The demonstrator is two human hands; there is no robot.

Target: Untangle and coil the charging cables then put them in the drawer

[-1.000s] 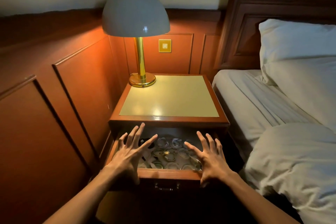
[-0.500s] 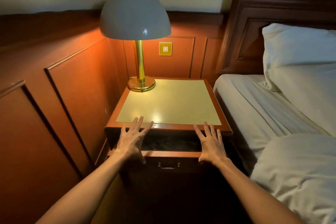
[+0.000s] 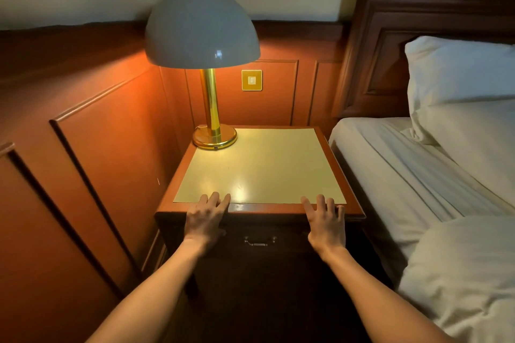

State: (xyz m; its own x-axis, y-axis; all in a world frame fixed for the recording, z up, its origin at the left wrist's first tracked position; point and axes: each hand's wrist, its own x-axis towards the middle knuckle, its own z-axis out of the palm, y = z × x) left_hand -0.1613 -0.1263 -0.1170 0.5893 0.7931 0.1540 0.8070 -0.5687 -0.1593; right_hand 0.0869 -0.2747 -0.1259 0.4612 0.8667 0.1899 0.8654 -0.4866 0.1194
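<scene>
- drawer (image 3: 259,228) sat pushed all the way into the nightstand (image 3: 259,167), front flush under the top edge, little metal handle (image 3: 259,241) in the middle
- charging cables couldn't be seen at all, the closed front hid the inside
- left hand (image 3: 204,221) lay flat on the nightstand's front, left of the handle, fingers straight and spread, tips just over the top edge, gripping nothing
- right hand (image 3: 326,227) did the same right of the handle, fingers loose and fanned out, nothing in it
- lamp (image 3: 202,28) was lit on the nightstand's back left corner
- wall switch (image 3: 251,80) was behind the nightstand
- bed (image 3: 390,170) ran along the nightstand's right side, with a pillow (image 3: 459,72) up by the headboard
</scene>
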